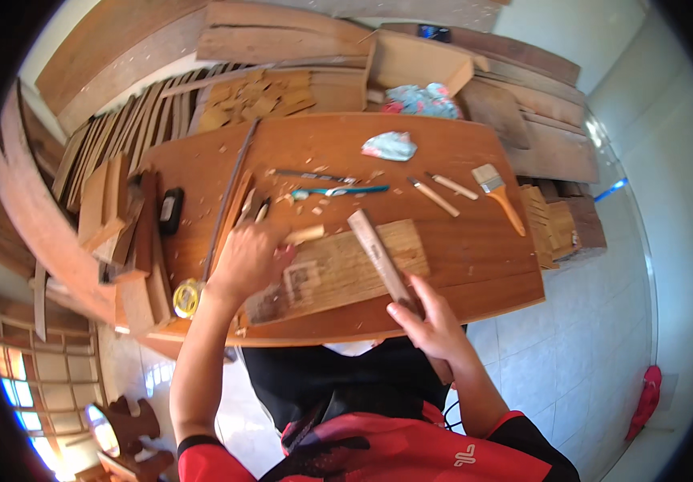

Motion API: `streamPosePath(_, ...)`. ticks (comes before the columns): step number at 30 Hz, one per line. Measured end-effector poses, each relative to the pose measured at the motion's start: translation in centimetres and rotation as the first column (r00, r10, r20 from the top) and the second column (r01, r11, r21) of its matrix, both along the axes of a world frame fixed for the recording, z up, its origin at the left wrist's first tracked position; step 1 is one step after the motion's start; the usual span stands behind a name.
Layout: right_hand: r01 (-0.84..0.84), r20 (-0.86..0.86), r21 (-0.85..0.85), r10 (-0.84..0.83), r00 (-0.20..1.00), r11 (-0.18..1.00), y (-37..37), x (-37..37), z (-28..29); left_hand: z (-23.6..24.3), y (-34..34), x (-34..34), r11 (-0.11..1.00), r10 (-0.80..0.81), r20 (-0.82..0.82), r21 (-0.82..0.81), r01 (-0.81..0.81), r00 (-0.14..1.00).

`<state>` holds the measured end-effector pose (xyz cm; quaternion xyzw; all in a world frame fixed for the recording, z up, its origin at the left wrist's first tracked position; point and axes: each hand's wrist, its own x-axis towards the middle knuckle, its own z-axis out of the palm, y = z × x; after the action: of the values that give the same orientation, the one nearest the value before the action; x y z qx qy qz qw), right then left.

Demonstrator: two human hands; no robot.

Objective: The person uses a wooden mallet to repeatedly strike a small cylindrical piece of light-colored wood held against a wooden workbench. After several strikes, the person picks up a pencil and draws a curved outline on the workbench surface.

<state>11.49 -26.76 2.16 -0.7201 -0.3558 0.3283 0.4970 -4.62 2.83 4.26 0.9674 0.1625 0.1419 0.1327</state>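
OK, R hand [433,323] w/ strip [378,259]; cloth [423,102] by wdn box [402,63].

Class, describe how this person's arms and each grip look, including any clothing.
The left forearm and right forearm are uncovered. The short left sleeve is red with a black hem; the right sleeve is black with red edging. The left grip and right grip are bare hands, without gloves.

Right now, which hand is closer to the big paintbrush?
The right. The right hand, holding a long bar, is lower and left of the paintbrush in the picture; the left hand is much farther left.
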Motion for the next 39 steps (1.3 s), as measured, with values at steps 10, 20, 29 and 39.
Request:
streamPosePath(10,0.017,-0.129,-0.026,-0.02,0.991,1.0,-0.1,-0.3,-0.6,0.0,-0.3,0.3,0.978,-0.14,0.07,-0.143,0.149,0.988)
streamPosePath(20,0.009,-0.112,-0.01,-0.01,0.994,1.0,0.0,-0.1,-0.8,0.1,-2.6,1.8,0.967,-0.256,-0.009,-0.014,0.256,0.967)
streamPosePath(29,0.013,-0.163,-0.042,-0.02,0.986,0.999,-0.3,-0.2,-0.6,-0.5,1.8,1.5,0.983,0.025,0.193,-0.184,0.011,0.981)
streamPosePath(39,0.045,-0.191,-0.017,-0.048,0.98,0.999,0.0,-0.6,-0.7,0.5,1.2,1.6,0.751,-0.105,0.153,-0.635,0.179,0.983)
